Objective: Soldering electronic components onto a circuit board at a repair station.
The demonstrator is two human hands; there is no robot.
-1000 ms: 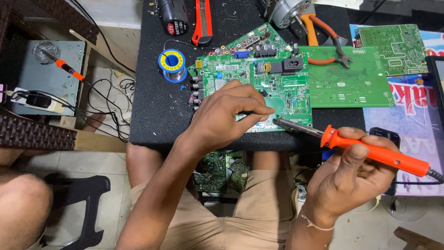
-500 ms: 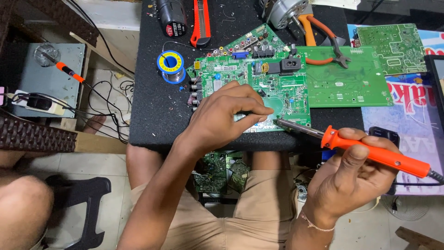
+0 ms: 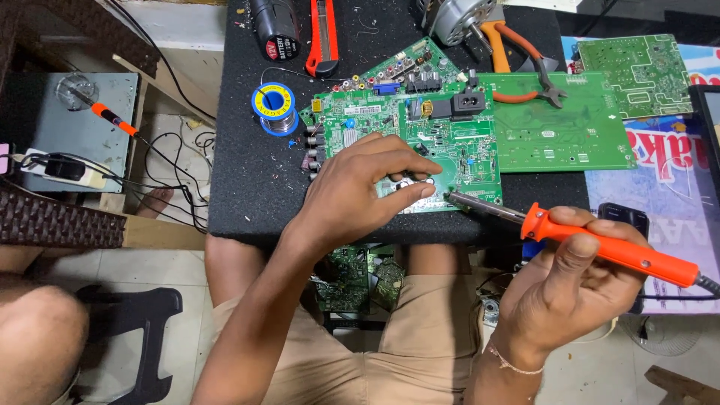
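Note:
A green circuit board (image 3: pixel 450 135) lies on a black mat (image 3: pixel 247 187). My left hand (image 3: pixel 360 191) rests on its front part, thumb and fingertips pinched together on a small grey piece that I cannot make out. In my right hand (image 3: pixel 570 289) is an orange-handled soldering iron (image 3: pixel 607 247). Its metal tip (image 3: pixel 454 196) touches the board's front edge, just right of my left fingertips.
A second green board (image 3: pixel 559 135) lies to the right, and a third (image 3: pixel 634 71) at the far right. A solder spool (image 3: pixel 274 101), red utility knife (image 3: pixel 324 34), orange pliers (image 3: pixel 517 56) and black battery (image 3: pixel 274 26) sit behind. A small orange-handled tool (image 3: pixel 112 118) lies on a grey box at the left. Another person's knee (image 3: pixel 37 330) is at lower left.

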